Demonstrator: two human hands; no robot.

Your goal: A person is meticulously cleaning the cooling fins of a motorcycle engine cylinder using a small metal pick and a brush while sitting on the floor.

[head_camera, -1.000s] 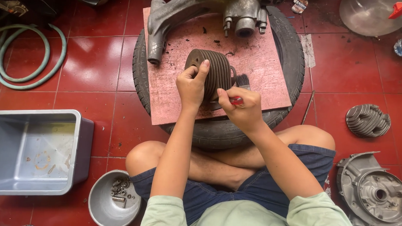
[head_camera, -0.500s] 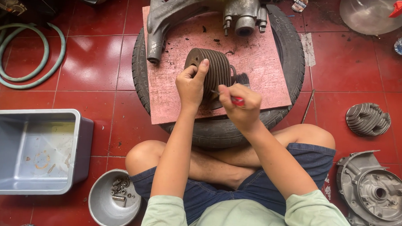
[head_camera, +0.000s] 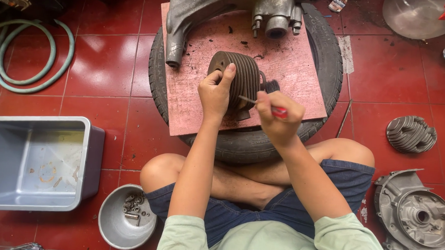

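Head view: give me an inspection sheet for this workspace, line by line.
Surface: pink board lying on a tyre, red tiled floor.
Job's things: finned cylinder on its side on the board; thin red-handled tool pointing at its fins.
Clutter: engine casing at the board's far edge; grey tub; metal bowl of small parts; finned head; engine cover.
Grippers: left hand grips the cylinder; right hand holds the tool.
Cables: coiled green hose.
Surroundings: nothing seen.
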